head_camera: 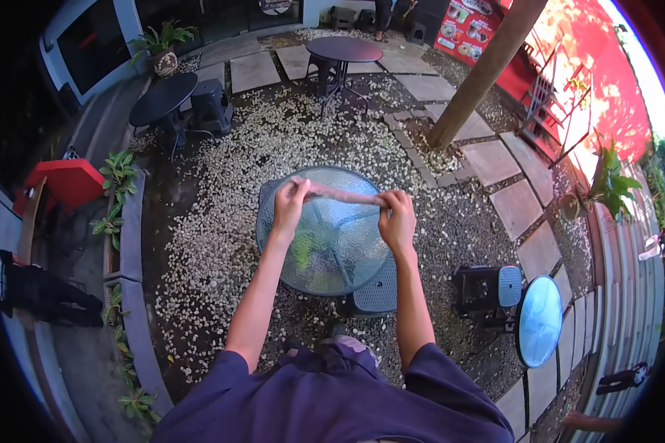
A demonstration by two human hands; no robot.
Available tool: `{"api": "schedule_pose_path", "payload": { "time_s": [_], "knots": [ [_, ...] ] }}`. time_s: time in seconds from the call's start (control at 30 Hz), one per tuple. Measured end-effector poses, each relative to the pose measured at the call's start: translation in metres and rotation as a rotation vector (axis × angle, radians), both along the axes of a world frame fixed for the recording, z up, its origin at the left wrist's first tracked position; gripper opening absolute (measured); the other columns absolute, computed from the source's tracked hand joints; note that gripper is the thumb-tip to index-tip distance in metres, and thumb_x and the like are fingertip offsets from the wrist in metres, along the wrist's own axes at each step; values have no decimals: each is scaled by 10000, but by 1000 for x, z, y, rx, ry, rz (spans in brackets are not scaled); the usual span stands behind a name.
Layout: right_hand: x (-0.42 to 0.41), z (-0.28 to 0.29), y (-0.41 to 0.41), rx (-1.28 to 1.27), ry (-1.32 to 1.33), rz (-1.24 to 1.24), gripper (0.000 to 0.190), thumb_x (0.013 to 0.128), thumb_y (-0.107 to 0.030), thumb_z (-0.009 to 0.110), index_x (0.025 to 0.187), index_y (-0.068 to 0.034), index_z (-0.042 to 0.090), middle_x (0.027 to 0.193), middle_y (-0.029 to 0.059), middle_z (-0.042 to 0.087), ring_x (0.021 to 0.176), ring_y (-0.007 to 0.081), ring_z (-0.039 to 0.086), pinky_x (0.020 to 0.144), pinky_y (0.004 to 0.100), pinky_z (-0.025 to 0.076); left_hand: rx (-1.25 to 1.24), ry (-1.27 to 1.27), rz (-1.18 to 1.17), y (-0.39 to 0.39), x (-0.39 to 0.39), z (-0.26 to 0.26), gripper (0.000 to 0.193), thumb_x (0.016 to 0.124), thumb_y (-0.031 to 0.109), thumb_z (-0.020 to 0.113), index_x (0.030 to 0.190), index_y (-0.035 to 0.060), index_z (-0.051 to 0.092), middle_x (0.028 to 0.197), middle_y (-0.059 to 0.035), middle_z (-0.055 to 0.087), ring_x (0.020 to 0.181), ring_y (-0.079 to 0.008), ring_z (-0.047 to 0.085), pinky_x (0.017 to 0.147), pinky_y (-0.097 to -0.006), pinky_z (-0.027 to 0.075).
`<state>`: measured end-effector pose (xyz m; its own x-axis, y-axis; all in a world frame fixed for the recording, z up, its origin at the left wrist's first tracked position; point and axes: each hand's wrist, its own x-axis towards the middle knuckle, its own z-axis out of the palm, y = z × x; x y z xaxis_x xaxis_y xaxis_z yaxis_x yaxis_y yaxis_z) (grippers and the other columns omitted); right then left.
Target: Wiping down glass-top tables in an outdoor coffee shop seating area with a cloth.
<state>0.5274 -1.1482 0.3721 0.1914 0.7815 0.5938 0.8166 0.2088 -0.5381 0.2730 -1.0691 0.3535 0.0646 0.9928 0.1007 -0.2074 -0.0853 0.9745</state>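
Note:
A pinkish strip, apparently a folded or rolled cloth (pixel 346 195), is stretched between my two hands. My left hand (pixel 289 206) pinches one end between thumb and fingers. The other end is gripped in my right hand (pixel 397 217). Between them the strip sags slightly and looks a little blurred. Both hands are raised in front of me, over a round table with a textured glass top (pixel 332 249). In my view the strip crosses the far part of the glass. A dark plastic stool (pixel 374 290) shows partly under the table's near right edge.
White pebbles (pixel 227 221) and paving slabs (pixel 518 207) surround the table. Further off stand round dark tables (pixel 344 50) with stools (pixel 211 108). A tree trunk (pixel 479 77) rises ahead right. Another glass table (pixel 540 321) is on my right; a person (pixel 44 290) is at far left.

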Motion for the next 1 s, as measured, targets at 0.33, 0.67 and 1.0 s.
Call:
{"api": "schedule_pose_path", "payload": {
  "time_s": [0.33, 0.67, 1.0],
  "knots": [
    [31, -177, -19, -448, -31, 0, 254, 818, -100, 715, 1063, -136, 769, 1134, 100, 649, 1135, 332, 599, 951, 437, 516, -478, 265, 22, -42, 20, -218, 314, 1008, 319, 702, 1006, 9, 753, 895, -44, 759, 805, -134, 719, 742, -287, 557],
    [-64, -302, -103, -868, -175, 178, 686, 836, -253, 735, 1481, -127, 534, 1629, 242, 319, 1529, 424, 278, 1183, 547, 343, -733, 477, 13, -148, -43, -369, 260, 1018, 252, 696, 1034, -1, 756, 937, -76, 774, 812, -155, 723, 732, -308, 580],
    [-139, -326, -49, -833, -56, 143, 823, 894, -262, 681, 1632, -160, 333, 1718, 217, 182, 1599, 410, 152, 1269, 558, 217, -424, 858, 85, -129, -70, -344, 198, 957, 217, 690, 1002, 25, 715, 983, -168, 697, 953, -328, 695, 875, -432, 545]
  ]
}}
